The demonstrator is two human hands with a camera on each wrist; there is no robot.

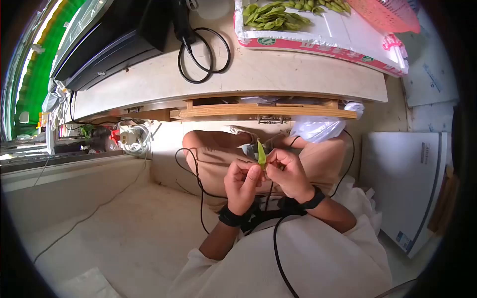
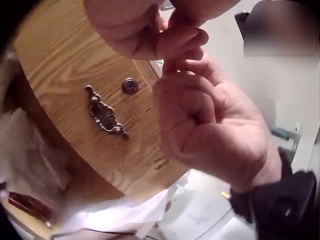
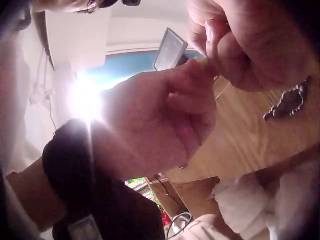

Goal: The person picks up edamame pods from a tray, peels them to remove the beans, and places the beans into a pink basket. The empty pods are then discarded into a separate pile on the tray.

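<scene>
Between the fingertips of both hands, over the person's lap, a green bean pod (image 1: 261,151) stands with its pointed tip up. Thumb and fingers of the left hand (image 1: 241,187) pinch it near its lower end. From the other side, the right hand (image 1: 289,175) pinches the same end, its fingertips close against the left ones. Both wrist views show the curled fingers meeting, with the pod almost wholly hidden behind them. More green pods (image 1: 273,19) lie in heaps in a white foam box (image 1: 338,37) up on the table.
A pulled-out wooden drawer (image 1: 298,110) lies just beyond the hands, with a white plastic bag (image 1: 318,129) below its right end. The table (image 1: 278,74) carries a black machine (image 1: 114,42), a coiled black cable (image 1: 203,64) and a pink basket (image 1: 392,15). Cables cross the lap.
</scene>
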